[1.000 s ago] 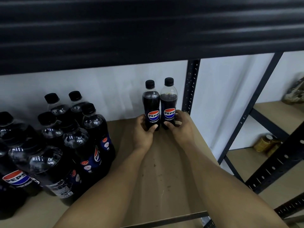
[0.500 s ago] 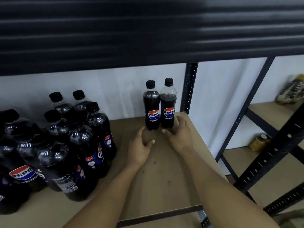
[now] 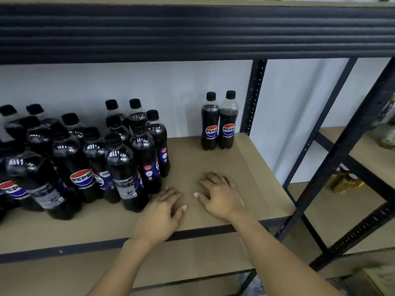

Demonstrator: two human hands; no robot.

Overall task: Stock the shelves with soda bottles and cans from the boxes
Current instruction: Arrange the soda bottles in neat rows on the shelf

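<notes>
Soda bottles [image 3: 228,124] stand in the shelf [image 3: 245,167] corner; left grip [image 3: 159,214] and right grip [image 3: 222,197] are open, empty. Set next ones close beside.

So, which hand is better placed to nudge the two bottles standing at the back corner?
Right, probably: the right hand is almost straight before the two bottles, while the left hand sits further back, left.

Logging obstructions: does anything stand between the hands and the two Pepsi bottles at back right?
Nothing visible. Bare shelf board lies between left hand, right hand and the two Pepsi bottles; the bottle cluster stands off to the left.
</notes>
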